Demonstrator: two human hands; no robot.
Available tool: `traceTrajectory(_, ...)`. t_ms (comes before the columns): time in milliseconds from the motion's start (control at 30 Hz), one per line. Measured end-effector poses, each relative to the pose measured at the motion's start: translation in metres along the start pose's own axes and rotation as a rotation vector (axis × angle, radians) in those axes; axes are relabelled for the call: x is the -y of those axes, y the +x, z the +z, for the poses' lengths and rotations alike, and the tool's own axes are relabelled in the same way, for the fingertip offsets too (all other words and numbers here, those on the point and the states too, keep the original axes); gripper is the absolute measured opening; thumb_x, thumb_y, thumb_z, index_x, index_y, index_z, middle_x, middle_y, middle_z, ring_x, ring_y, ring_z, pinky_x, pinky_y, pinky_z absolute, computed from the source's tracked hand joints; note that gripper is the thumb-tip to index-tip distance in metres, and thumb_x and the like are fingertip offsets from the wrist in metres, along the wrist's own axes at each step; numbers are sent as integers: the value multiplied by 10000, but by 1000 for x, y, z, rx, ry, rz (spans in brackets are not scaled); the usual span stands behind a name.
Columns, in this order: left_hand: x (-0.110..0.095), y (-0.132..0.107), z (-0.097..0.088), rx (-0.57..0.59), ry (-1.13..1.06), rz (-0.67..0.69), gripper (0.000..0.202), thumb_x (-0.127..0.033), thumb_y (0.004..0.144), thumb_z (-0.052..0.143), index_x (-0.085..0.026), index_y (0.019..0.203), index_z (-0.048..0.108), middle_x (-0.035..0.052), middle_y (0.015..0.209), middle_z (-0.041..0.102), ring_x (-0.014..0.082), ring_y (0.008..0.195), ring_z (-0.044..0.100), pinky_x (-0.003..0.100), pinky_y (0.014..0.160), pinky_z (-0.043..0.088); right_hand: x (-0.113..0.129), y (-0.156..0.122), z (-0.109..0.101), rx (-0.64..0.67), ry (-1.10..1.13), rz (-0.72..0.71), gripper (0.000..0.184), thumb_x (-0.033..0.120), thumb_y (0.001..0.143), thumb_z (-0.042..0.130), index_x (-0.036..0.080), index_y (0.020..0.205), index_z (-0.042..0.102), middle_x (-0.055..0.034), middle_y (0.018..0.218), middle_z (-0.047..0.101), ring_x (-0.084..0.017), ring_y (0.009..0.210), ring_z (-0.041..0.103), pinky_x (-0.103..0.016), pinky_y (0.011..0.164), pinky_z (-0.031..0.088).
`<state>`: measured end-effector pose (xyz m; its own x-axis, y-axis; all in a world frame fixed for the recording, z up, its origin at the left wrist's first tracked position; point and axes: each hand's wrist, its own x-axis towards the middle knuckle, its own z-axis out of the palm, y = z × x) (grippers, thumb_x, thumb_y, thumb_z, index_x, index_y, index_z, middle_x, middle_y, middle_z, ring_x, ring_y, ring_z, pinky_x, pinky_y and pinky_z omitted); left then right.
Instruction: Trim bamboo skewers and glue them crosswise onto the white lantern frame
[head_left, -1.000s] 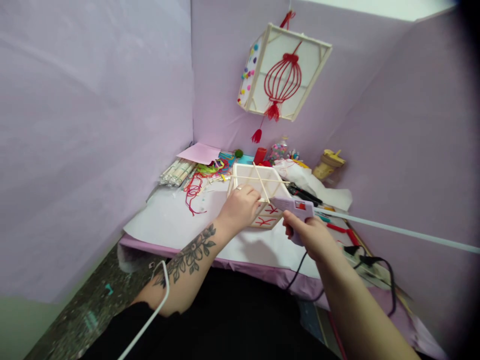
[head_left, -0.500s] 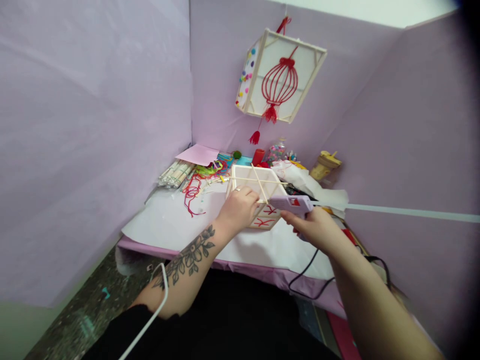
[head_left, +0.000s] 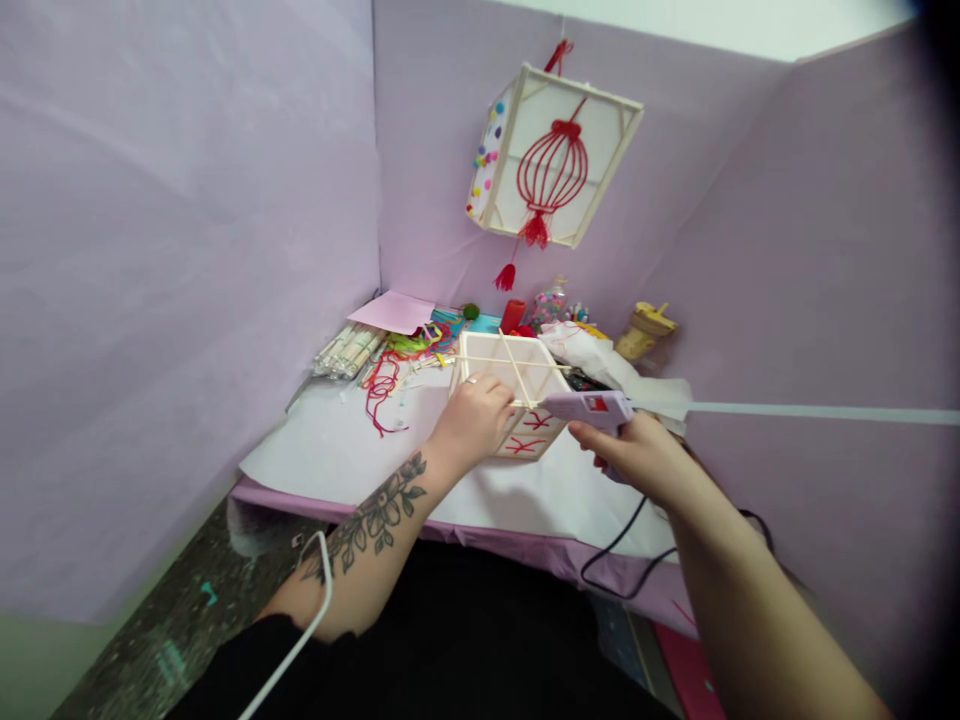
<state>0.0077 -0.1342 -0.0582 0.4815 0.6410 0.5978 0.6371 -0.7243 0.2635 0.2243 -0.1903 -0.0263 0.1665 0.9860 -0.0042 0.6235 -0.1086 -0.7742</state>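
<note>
A small box-shaped lantern (head_left: 551, 375) with a pale stick frame and red characters on its near side stands on the white-covered table. Two thin wooden sticks (head_left: 514, 366) cross over its top. My left hand (head_left: 480, 415) is closed at the lantern's near top edge, its fingertips partly hidden. In my right hand (head_left: 637, 450) is a lilac hot glue gun (head_left: 589, 405), its nozzle pointing left close to the frame's near top edge. A long translucent glue stick (head_left: 810, 411) sticks out of the gun's back.
Above the table hangs a larger lantern (head_left: 562, 160) with red tassels. Bundled sticks (head_left: 349, 350), red cord (head_left: 382, 385) and pink paper (head_left: 394, 311) lie at the left. At the back are a jar of pompoms (head_left: 550, 303) and a yellow cup (head_left: 645, 332). A black cable (head_left: 615, 590) loops at the front edge.
The glue gun and my right hand have shifted slightly right, the nozzle drawing a little away from the stick's near end. My left hand stays at the lantern. The view has turned slightly.
</note>
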Motion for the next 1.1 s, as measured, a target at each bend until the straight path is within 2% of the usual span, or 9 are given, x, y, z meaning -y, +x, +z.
traceTrajectory(133, 0, 0, 0, -7, -9, -8, 101, -170, 878, 549, -153, 826, 634, 70, 871, 642, 219, 887, 575, 355, 853, 471, -10, -1, -11, -34, -5, 37, 357, 509, 646, 753, 167, 623, 656, -36, 448, 598, -147, 377, 521, -245, 351, 365)
traceTrajectory(267, 0, -1, 0, -29, -30, -24, 54, -178, 869, 559, -166, 865, 611, 68, 895, 634, 226, 906, 570, 369, 860, 475, -26, -3, -11, -21, 317, 1, 372, 526, 698, 714, 156, 722, 673, -35, 534, 614, -143, 472, 545, -246, 426, 408)
traceTrajectory(400, -1, -2, -1, -64, -31, -47, 142, -174, 836, 586, -168, 976, 566, 82, 962, 620, 241, 948, 568, 390, 865, 482, -31, -4, 11, 1, 705, 4, 392, 546, 671, 734, 166, 715, 649, -16, 555, 591, -130, 488, 532, -249, 458, 436)
traceTrajectory(567, -2, -2, 0, -69, -58, -18, 240, -123, 810, 571, -143, 1045, 528, 114, 1016, 607, 251, 989, 553, 408, 887, 480, -15, -4, 42, 35, 948, 15, 421, 579, 612, 749, 195, 727, 619, 16, 604, 579, -105, 455, 499, -240, 425, 422)
traceTrajectory(667, 0, -3, -5, -68, -103, 33, 301, -56, 784, 520, -138, 1073, 511, 117, 1034, 600, 247, 1016, 546, 412, 907, 479, -10, -7, 44, 152, 910, -15, 465, 634, 614, 719, 188, 701, 619, 20, 533, 558, -106, 437, 495, -232, 419, 397)
traceTrajectory(800, 9, -6, -25, -63, -188, 102, 429, 15, 734, 462, -170, 1120, 484, 97, 1114, 586, 217, 1106, 534, 400, 983, 453, -24, -20, 15, 279, 453, 71, 465, 615, 647, 712, 154, 634, 645, -22, 471, 590, -111, 413, 496, -222, 401, 343)
traceTrajectory(867, 13, -8, -38, -80, -182, 95, 422, 27, 743, 437, -182, 1105, 494, 87, 1135, 589, 207, 1133, 529, 402, 1002, 440, -38, -26, -7, 157, 221, 121, 463, 598, 673, 700, 150, 574, 641, -39, 475, 609, -115, 409, 506, -225, 400, 344)
traceTrajectory(967, 15, -9, -48, -130, -149, 63, 358, 19, 772, 422, -184, 1050, 523, 77, 1112, 608, 205, 1115, 543, 409, 990, 446, -55, -25, -34, -165, 70, 116, 437, 573, 686, 701, 160, 558, 643, -43, 468, 616, -142, 406, 532, -240, 388, 361)
traceTrajectory(1100, 7, -6, -41, -132, -161, 89, 325, -3, 798, 421, -183, 1046, 531, 76, 1075, 627, 209, 1082, 560, 423, 972, 461, -45, -8, -42, -617, 261, -22, 367, 532, 721, 692, 175, 651, 648, -15, 483, 593, -144, 410, 510, -243, 363, 347)
